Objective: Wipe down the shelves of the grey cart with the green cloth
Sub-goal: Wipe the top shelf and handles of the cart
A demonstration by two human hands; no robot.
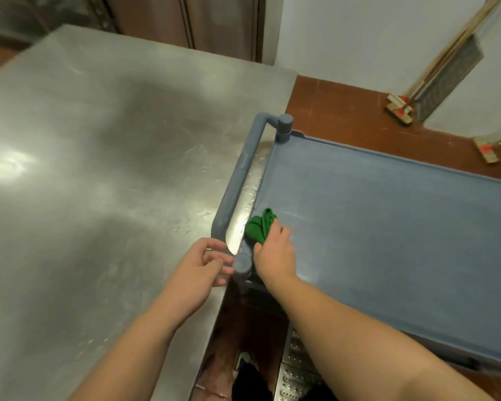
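Observation:
The grey cart's top shelf (pixel 388 227) fills the right half of the head view, with a raised rim and a grey handle bar (pixel 237 180) on its left end. A bunched green cloth (pixel 259 227) lies on the shelf's near-left corner. My right hand (pixel 275 256) presses down on the cloth and holds it, fingers over its near part. My left hand (pixel 203 264) grips the near end of the handle bar beside the corner post (pixel 242 264). The lower shelves are hidden under the top one.
A steel table (pixel 99 183) butts against the cart's handle on the left. Brooms and a dustpan (pixel 434 91) lean on the white wall at the back right. The floor (pixel 344 111) is brown. A perforated metal plate (pixel 295 371) lies by my feet.

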